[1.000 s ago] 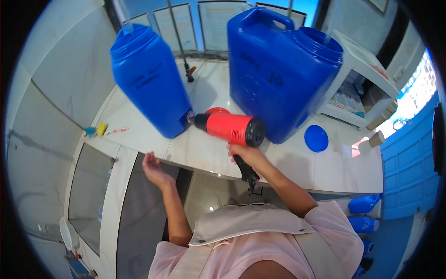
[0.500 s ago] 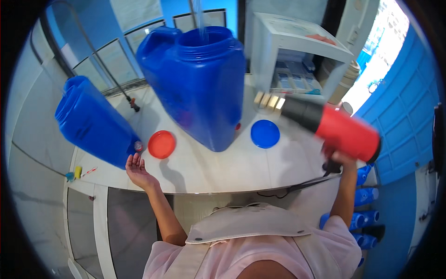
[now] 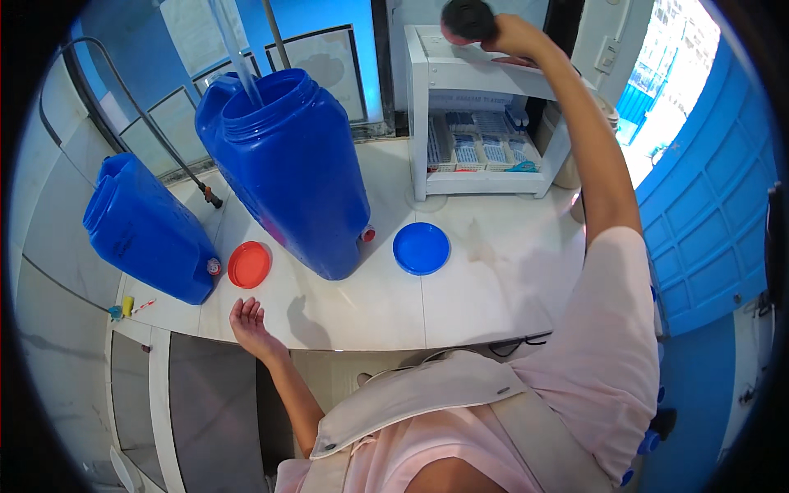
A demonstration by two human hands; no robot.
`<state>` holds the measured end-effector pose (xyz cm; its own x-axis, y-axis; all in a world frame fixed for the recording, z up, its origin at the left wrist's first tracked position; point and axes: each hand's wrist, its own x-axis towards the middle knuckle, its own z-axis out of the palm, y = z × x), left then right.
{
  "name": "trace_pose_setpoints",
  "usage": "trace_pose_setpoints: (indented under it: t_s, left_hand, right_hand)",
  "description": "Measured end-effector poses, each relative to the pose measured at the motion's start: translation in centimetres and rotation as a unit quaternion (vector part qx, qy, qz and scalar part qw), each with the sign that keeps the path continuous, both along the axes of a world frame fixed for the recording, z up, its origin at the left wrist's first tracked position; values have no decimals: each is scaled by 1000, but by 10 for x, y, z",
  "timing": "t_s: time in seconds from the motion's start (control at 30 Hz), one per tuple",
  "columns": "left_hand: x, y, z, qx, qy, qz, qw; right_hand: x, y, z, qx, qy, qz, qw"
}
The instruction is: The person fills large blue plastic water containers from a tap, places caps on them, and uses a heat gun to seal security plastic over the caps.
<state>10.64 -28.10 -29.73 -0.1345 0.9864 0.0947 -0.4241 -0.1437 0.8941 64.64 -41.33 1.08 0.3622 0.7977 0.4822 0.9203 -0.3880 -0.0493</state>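
At the far left a smaller blue jug lay tilted, a red cap beside it. My left hand rested open and empty on the counter edge. The big blue jug stood uncapped under a stream of water, its blue cap lying nearby; capping looked left to do. My right hand gripped a dark round tool above the white shelf unit.

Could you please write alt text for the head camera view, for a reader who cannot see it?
A person's right hand holds a dark round object up on a white shelf unit, while the left hand rests open at the counter edge. Two big blue jugs, a red lid and a blue lid sit on the counter.
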Motion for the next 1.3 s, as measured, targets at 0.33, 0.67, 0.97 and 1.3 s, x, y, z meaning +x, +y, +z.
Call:
trace_pose_setpoints:
  t_s: [0.33, 0.67, 0.97, 1.3]
  left_hand:
    - [-24, -39, -7, 24, 153, 47, 987]
    - [154, -88, -8, 443, 530, -353, 631]
    - [221, -92, -69, 514, 583, -335, 532]
    - [234, -100, 26, 477, 439, -397, 649]
  right_hand:
    - [109, -10, -5, -95, 349, -102, 927]
    - [113, -87, -7, 343, 194, 66, 917]
    - [-156, -170, -225, 182, 285, -87, 937]
    - [-166, -101, -403, 25, 63, -208, 976]
